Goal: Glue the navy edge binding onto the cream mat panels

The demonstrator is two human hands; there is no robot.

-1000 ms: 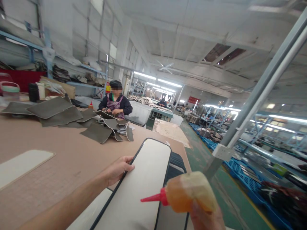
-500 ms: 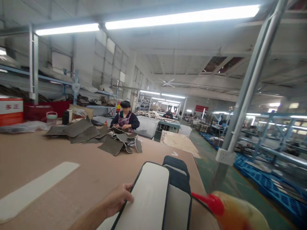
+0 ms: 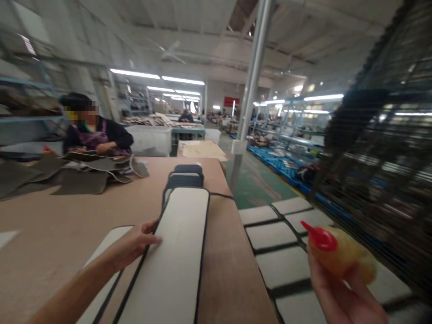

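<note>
My left hand (image 3: 133,243) rests on the left edge of a long white panel with dark piping (image 3: 175,252) that lies on the brown worktable (image 3: 67,216); the fingers lie fairly flat on it. My right hand (image 3: 340,294) grips a soft yellow glue bottle with a red nozzle (image 3: 334,252), held off the table's right side over a stack of white panels (image 3: 280,234). A second white panel (image 3: 104,243) lies beside the first, under my left wrist.
A dark folded panel (image 3: 184,175) lies beyond the white one. A seated co-worker (image 3: 91,130) handles grey pieces (image 3: 81,180) at the far left. A steel post (image 3: 251,90) stands past the table's right edge. A dark wire rack (image 3: 381,157) fills the right.
The view has swung right and down. The glue bottle has moved right, away from the panel, and now hangs over the stacked panels. My left hand stays on the panel's edge.
</note>
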